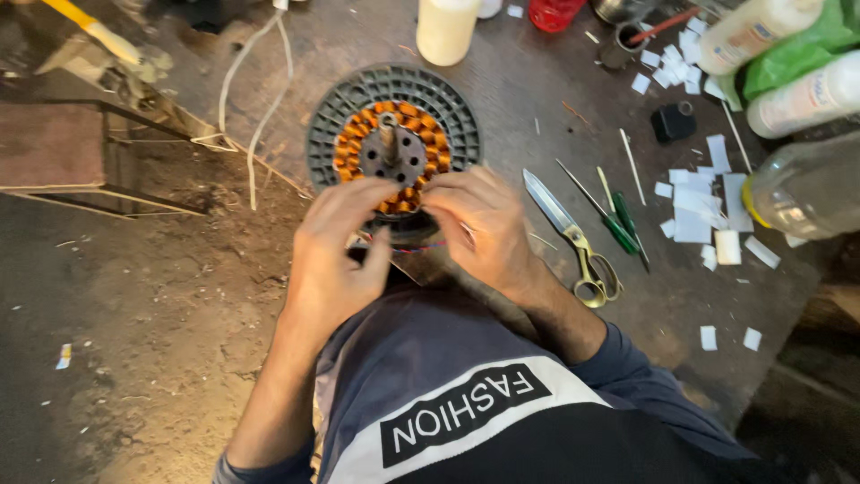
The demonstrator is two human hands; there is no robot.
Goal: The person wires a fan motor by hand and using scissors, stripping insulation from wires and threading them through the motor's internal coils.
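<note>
Item: one round motor stator (pixel 394 148), flat on the dark table (pixel 528 90), near its left edge. A ring of orange copper coils sits inside a grey slotted rim; one short metal shaft (pixel 390 139) stands at the centre. The shaft's long axis runs up off the table, toward the camera; the disc face looks upward.

Hands: two, both at the near rim of the stator.
- Left hand (pixel 336 260): fingers curled, tips pinched at the coil ring's near edge; thin wire strands (pixel 421 246) show just below it. What exactly it pinches cannot be told.
- Right hand (pixel 479 224): fingers bent, tips pressed on the coils at the near-right of the ring, touching the left fingertips.

Right of the stator, on the table:
- One pair of scissors (pixel 573 237), yellow handles, blades pointing to the far edge.
- One green-handled screwdriver (pixel 618 224), just beside the scissors, lying aslant.
- Many white paper slips (pixel 694 211), scattered toward the right edge; too many to count surely.
- One small black bottle (pixel 674 121).

Far edge: one cream bottle (pixel 446 29) and one red container (pixel 554 12). Far-right corner: two white bottles (pixel 797 103) and one clear bottle (pixel 802 188) lying down.

Off the left edge: white cord (pixel 260 99).
</note>
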